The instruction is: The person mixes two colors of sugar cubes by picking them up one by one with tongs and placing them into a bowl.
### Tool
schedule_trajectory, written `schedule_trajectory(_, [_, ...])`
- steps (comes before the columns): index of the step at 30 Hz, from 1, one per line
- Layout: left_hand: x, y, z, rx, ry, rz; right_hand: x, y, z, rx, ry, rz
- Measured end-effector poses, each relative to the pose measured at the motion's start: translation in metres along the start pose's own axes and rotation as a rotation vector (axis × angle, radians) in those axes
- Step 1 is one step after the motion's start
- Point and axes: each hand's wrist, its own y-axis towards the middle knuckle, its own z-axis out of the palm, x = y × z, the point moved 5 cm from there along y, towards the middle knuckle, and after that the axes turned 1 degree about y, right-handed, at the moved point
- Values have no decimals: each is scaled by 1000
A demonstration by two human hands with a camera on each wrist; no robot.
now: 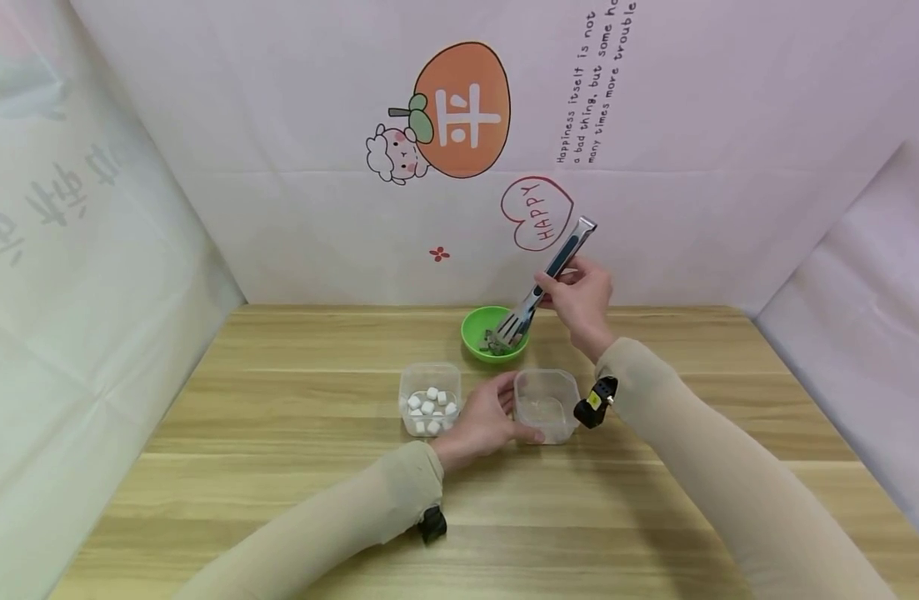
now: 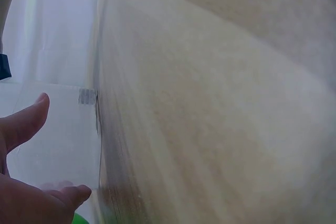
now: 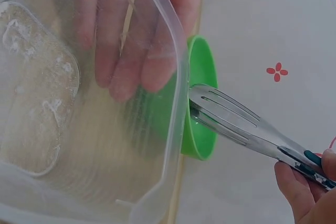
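My right hand [image 1: 585,304] holds metal tongs [image 1: 566,252] with dark teal grips, fingers round the middle of the arms. The slotted ends slant down into a green bowl [image 1: 470,335], where some dark greyish pieces [image 1: 488,342] lie. My left hand [image 1: 486,423] holds a clear plastic container [image 1: 546,390] by its left side, thumb along the front and fingers behind. Through the container wall [image 3: 173,129] in the right wrist view, those fingers show against the outside. No pieces show inside it, only whitish marks on its bottom.
Left of my left hand stands another clear container [image 1: 410,383] with several white cubes [image 1: 427,407]. A wood-grain table [image 1: 317,492] carries everything. A printed white backdrop [image 1: 317,225] rises right behind the bowl, with more sheets at both sides.
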Motion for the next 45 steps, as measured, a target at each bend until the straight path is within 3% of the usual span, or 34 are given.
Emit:
schedule_trajectory(10, [-1, -1, 0, -1, 10, 2, 13, -6, -11, 10, -9, -48])
schedule_trajectory(22, [0, -1, 1, 0, 4, 8, 35, -26, -42, 98, -17, -129])
schedule_trajectory(37, [3, 1, 0, 0, -7, -8, 35, -55, -69, 213, 58, -137])
schedule_trajectory(45, [1, -1, 0, 2, -1, 2, 25, -63, -65, 370, -97, -131])
